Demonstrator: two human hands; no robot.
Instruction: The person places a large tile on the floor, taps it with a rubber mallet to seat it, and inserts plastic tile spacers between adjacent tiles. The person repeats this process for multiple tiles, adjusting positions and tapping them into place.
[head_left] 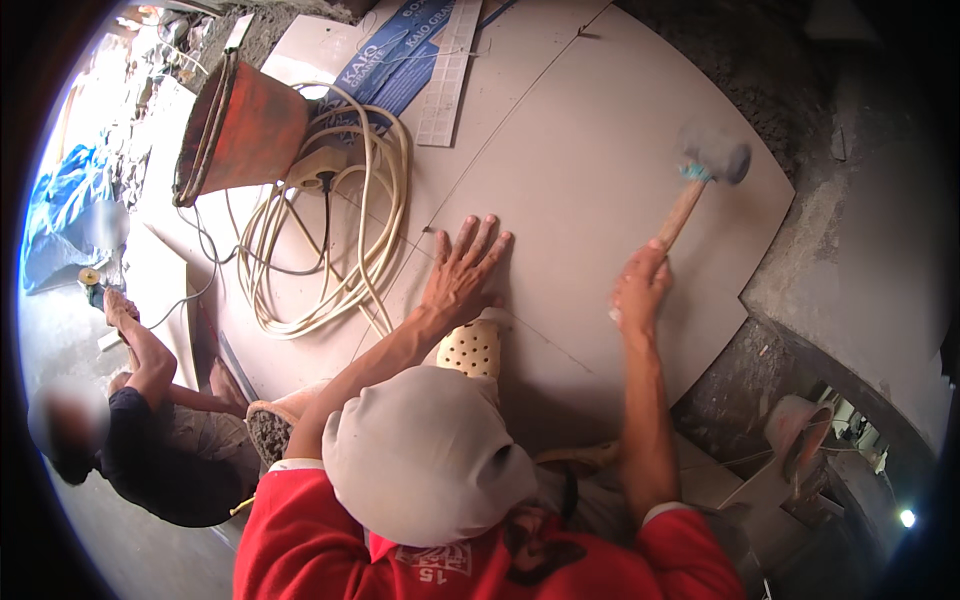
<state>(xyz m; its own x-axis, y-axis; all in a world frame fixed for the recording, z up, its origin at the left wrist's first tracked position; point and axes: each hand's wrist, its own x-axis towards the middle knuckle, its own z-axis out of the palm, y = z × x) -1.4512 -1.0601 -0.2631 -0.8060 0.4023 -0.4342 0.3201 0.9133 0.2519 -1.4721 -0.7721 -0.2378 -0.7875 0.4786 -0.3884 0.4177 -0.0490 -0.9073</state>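
My left hand [465, 265] lies flat on the large beige floor tiles [570, 180], fingers spread, holding nothing. A wooden-handled rubber mallet [722, 160] is gripped near the handle's end by my right hand [642, 288]. Its dark grey head, smeared by motion, appears over the right part of the tile; whether it touches cannot be told. Close to my left hand, a small dark piece [428, 229] sits at a tile joint. A cream clog with holes [470, 348] shows just below that hand, partly hidden by the grey cap.
Left of my hand are a coiled cream cable [400, 190] and a tilted orange bucket [255, 125]. Blue cardboard [395, 60] and a white perforated strip [447, 90] lie behind. A co-worker [165, 450] at far left holds a disc tool [92, 285]. Rough mortar [745, 80] borders the tiles.
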